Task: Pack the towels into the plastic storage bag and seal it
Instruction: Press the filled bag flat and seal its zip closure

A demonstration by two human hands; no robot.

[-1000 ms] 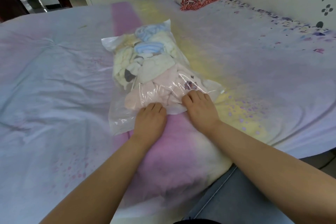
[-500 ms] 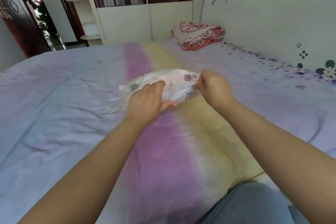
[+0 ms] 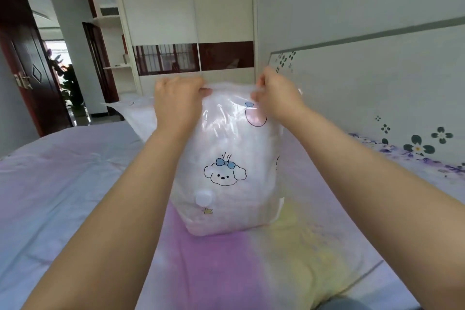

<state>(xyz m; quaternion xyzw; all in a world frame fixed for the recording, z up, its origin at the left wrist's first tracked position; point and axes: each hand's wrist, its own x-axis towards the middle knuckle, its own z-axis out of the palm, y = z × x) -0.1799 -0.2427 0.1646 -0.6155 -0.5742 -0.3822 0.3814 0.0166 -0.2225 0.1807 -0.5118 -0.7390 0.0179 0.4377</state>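
— while the plastic storage bag (image 3: pixel 226 158) is stood upright on the bed sheet (image 3: pixel 63 196), where exactly is it held?

— its top edge is pinched at two spots: near the left corner by the left hand (image 3: pixel 177 100), and near the right corner by the right hand (image 3: pixel 276 98). both hands are closed on the plastic, thumbs toward the camera; the fingers behind the bag cannot be made out.

— and the towels (image 3: pixel 234 199)?

— pale pink fabric is seen through the frosted plastic, filling the lower part of the bag. single towels cannot be told apart. whether the top strip is sealed cannot be told.

— what is printed on the side that is shown?

— a cartoon dog face with a blue bow (image 3: pixel 224 171), a small yellow star (image 3: pixel 207 210) below it, and a round white valve cap (image 3: pixel 203 198) between the two, slightly left.

— what is seen behind?

— a white wardrobe (image 3: pixel 186 7) with a dark band across its doors, a dark wooden door (image 3: pixel 27 70) at the left, and a flowered headboard (image 3: pixel 377 88) along the right.
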